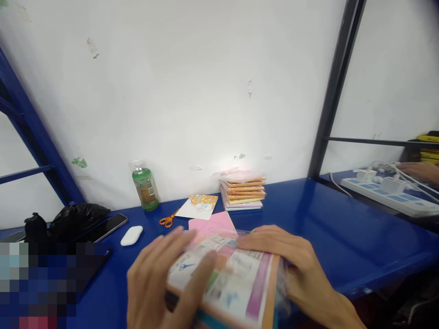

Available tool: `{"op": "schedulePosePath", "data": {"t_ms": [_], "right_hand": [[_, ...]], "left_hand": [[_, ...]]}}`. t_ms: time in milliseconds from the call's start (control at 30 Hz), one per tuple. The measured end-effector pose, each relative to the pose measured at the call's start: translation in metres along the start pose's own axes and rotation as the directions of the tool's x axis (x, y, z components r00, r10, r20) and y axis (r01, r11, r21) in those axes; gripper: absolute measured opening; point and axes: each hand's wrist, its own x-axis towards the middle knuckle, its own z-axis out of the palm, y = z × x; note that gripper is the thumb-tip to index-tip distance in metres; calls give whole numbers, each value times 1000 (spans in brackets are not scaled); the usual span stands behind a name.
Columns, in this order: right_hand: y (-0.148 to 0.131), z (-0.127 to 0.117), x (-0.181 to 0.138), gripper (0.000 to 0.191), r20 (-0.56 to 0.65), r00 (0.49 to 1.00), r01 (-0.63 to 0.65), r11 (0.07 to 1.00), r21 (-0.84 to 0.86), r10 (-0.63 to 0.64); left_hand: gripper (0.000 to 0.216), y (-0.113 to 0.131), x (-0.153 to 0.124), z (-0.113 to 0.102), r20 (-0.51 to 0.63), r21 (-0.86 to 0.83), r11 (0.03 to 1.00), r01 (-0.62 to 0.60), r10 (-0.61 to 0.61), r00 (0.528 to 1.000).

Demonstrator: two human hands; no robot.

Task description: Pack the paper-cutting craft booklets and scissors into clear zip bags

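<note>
Both my hands hold a plastic-wrapped pack of coloured paper (233,278) with a printed instruction sheet on top, just above the blue table (308,214). My left hand (154,283) grips its left side, thumb across the top. My right hand (295,265) clasps the far right edge, fingers curled over it. A pink sheet (212,224) lies on the table right behind the pack. Motion blur smears the fingers.
Behind lie orange scissors (167,220), a patterned card (200,205), a stack of paper packs (243,191) and a green bottle (145,185) by the wall. A white case (131,235), phone (106,227) and black bag (68,218) sit left. Another person's hand (420,171) rests by a power strip (387,192) at right.
</note>
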Motion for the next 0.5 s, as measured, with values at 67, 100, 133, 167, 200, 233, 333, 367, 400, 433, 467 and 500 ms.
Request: {"op": "schedulePosePath", "data": {"t_ms": [67,100,133,167,200,233,333,367,400,433,467,500], "right_hand": [[0,2,0,14,-87,968,-220,964,151,234],[0,3,0,11,-104,927,-330,916,228,360],[0,4,1,15,-109,881,-416,864,283,460],[0,5,2,21,-107,842,-470,816,337,529],[1,6,3,26,-92,816,-494,772,400,570],[2,7,3,30,-63,806,-495,728,475,589],[5,12,4,35,87,791,-476,519,710,606],[7,14,4,34,138,790,-477,457,751,597],[8,15,4,32,167,791,-480,428,766,589],[8,15,5,32,183,793,-485,419,768,582],[8,16,6,32,190,794,-489,420,764,577],[7,16,7,32,192,796,-491,428,759,574]], "left_hand": [[58,-3,4,-1,-87,54,998,-17,22,996],[73,-5,6,-2,-95,50,998,45,-40,995],[84,-6,8,-3,-70,32,990,135,-133,989],[89,-7,9,-3,-13,4,971,239,-239,971],[88,-8,11,-3,77,-29,938,345,-342,936],[80,-9,11,-2,193,-69,894,443,-423,885],[49,-12,12,3,494,-227,711,666,-505,708],[42,-12,13,5,539,-263,651,712,-513,668],[39,-13,13,7,552,-290,606,740,-526,647],[39,-12,13,8,546,-309,577,756,-543,638],[39,-12,13,8,530,-318,558,766,-566,632],[40,-11,13,9,513,-323,545,774,-586,627]]}}
